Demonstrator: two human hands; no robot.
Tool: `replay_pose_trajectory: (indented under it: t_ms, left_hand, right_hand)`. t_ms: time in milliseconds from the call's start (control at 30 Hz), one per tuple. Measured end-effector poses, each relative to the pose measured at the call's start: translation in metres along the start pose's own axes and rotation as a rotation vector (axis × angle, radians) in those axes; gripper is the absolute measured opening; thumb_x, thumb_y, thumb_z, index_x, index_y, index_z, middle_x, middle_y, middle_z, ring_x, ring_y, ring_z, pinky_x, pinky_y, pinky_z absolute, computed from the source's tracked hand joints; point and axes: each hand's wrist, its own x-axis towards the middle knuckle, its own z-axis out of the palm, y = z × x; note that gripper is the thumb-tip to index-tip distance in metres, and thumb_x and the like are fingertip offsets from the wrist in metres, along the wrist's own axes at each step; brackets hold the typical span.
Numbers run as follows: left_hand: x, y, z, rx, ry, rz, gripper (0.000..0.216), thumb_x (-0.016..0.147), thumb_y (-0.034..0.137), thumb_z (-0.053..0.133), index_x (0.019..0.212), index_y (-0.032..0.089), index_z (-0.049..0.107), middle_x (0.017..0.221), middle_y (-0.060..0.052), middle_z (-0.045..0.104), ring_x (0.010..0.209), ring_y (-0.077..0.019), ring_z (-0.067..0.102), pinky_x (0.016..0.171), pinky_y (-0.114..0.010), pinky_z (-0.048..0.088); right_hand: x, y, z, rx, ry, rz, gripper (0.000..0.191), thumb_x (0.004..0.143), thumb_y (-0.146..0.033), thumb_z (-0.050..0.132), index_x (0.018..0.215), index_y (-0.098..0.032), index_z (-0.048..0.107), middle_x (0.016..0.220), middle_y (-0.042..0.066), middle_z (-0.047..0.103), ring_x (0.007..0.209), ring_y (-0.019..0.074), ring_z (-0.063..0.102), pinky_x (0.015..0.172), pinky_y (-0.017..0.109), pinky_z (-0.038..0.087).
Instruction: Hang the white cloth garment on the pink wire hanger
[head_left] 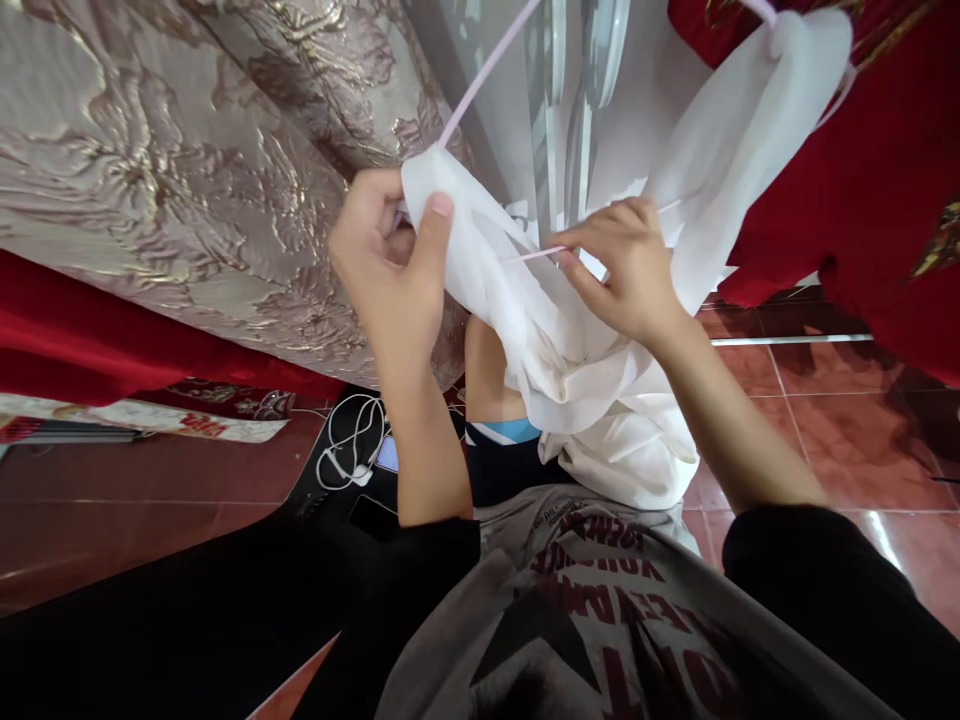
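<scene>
White sheer fabric (pixel 487 290) hangs in folds before me and gathers over my lap. My left hand (pixel 397 235) pinches its upper left edge, thumb on the front and fingers curled behind. A pale pink ribbon (pixel 487 75) runs taut from the fabric's top corner up out of view. My right hand (pixel 619 255) is closed, thumb and index finger gripping a thin pink cord (pixel 536 254) that stretches left to the cloth. To the right, the fabric rises to a bunched loop (pixel 806 50) beneath another piece of pink ribbon.
Patterned beige curtain cloth (pixel 225 200) hangs at the left, red cloth (pixel 840 200) at the right. A black seat (pixel 315 490) beside me carries white cables (pixel 352 440) and a phone (pixel 375 517). Red tiles (pixel 825 400) cover the floor. Pale vertical rails (pixel 555 120) stand behind the fabric.
</scene>
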Motion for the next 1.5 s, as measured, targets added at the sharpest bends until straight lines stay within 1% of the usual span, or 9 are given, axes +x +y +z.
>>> replay_pose_trajectory:
  t_ms: [167, 333, 467, 600, 767, 1100, 1267, 1367, 1500]
  left_hand:
    - [-0.038, 0.001, 0.024, -0.023, 0.239, -0.020, 0.046, 0.085, 0.035, 0.090, 0.122, 0.025, 0.064, 0.139, -0.006, 0.063, 0.141, -0.0261, 0.054, 0.110, -0.036, 0.053]
    - [-0.075, -0.004, 0.052, -0.003, 0.396, 0.040, 0.067, 0.087, 0.054, 0.083, 0.137, 0.027, 0.048, 0.161, -0.012, 0.042, 0.158, -0.0301, 0.037, 0.120, -0.045, 0.048]
    - [-0.085, -0.010, 0.054, -0.023, 0.268, -0.061, 0.067, 0.088, 0.059, 0.080, 0.138, 0.027, 0.050, 0.148, -0.012, 0.057, 0.145, -0.0315, 0.055, 0.119, -0.047, 0.049]
    - [-0.081, 0.001, 0.042, 0.036, 0.099, -0.150, 0.044, 0.092, 0.054, 0.078, 0.117, 0.020, 0.063, 0.115, -0.009, 0.072, 0.113, -0.0270, 0.072, 0.101, -0.041, 0.060]
    - [-0.070, 0.010, 0.030, 0.202, -0.044, -0.191, 0.029, 0.093, 0.046, 0.077, 0.093, 0.018, 0.067, 0.080, -0.001, 0.067, 0.078, -0.0190, 0.068, 0.075, -0.032, 0.060]
    - [-0.079, 0.001, 0.043, 0.027, 0.058, -0.217, 0.052, 0.091, 0.061, 0.076, 0.122, 0.024, 0.057, 0.117, -0.010, 0.071, 0.109, -0.0271, 0.072, 0.096, -0.042, 0.060]
    - [-0.069, 0.017, 0.044, -0.015, 0.142, -0.257, 0.032, 0.086, 0.046, 0.086, 0.095, 0.020, 0.070, 0.094, -0.005, 0.072, 0.100, -0.0268, 0.072, 0.096, -0.042, 0.059]
    - [-0.051, 0.026, 0.039, -0.091, 0.152, -0.238, 0.017, 0.086, 0.031, 0.086, 0.092, 0.021, 0.073, 0.089, -0.003, 0.075, 0.091, -0.0236, 0.071, 0.095, -0.041, 0.060]
    - [-0.026, 0.035, 0.028, -0.199, 0.075, -0.263, 0.008, 0.088, 0.023, 0.078, 0.096, 0.024, 0.076, 0.098, -0.002, 0.079, 0.110, -0.0270, 0.071, 0.108, -0.043, 0.057]
  right_hand:
    - [-0.020, -0.002, 0.015, -0.049, 0.036, 0.175, 0.042, 0.107, -0.051, 0.040, 0.112, -0.024, 0.072, 0.096, 0.004, 0.071, 0.097, 0.0181, 0.059, 0.110, 0.046, 0.040]
    - [-0.025, -0.020, 0.018, -0.040, 0.135, 0.189, 0.043, 0.105, -0.055, 0.045, 0.097, -0.023, 0.071, 0.087, 0.002, 0.068, 0.090, 0.0157, 0.056, 0.107, 0.043, 0.038]
    - [-0.022, -0.024, 0.023, -0.062, 0.266, 0.280, 0.049, 0.104, -0.059, 0.048, 0.078, -0.018, 0.061, 0.076, 0.002, 0.061, 0.083, 0.0140, 0.051, 0.105, 0.043, 0.039]
    - [-0.021, -0.024, 0.026, -0.082, 0.310, 0.321, 0.050, 0.102, -0.061, 0.051, 0.075, -0.018, 0.055, 0.075, 0.003, 0.055, 0.086, 0.0156, 0.050, 0.107, 0.045, 0.039]
    - [-0.021, -0.023, 0.027, -0.061, 0.297, 0.339, 0.049, 0.102, -0.060, 0.051, 0.076, -0.018, 0.055, 0.075, 0.002, 0.057, 0.085, 0.0156, 0.050, 0.108, 0.045, 0.039]
    - [-0.020, -0.028, 0.030, -0.084, 0.269, 0.346, 0.050, 0.102, -0.061, 0.048, 0.078, -0.019, 0.057, 0.076, 0.003, 0.059, 0.087, 0.0167, 0.051, 0.107, 0.044, 0.038]
    - [-0.021, -0.030, 0.027, -0.045, 0.271, 0.345, 0.051, 0.102, -0.063, 0.047, 0.077, -0.019, 0.058, 0.074, 0.003, 0.059, 0.087, 0.0175, 0.052, 0.109, 0.046, 0.038]
    - [-0.021, -0.029, 0.024, -0.034, 0.256, 0.346, 0.051, 0.102, -0.063, 0.048, 0.076, -0.019, 0.059, 0.075, 0.004, 0.059, 0.088, 0.0176, 0.052, 0.109, 0.045, 0.039]
    - [-0.021, -0.028, 0.022, -0.047, 0.256, 0.339, 0.052, 0.103, -0.062, 0.047, 0.076, -0.019, 0.058, 0.075, 0.004, 0.059, 0.087, 0.0164, 0.052, 0.109, 0.045, 0.040]
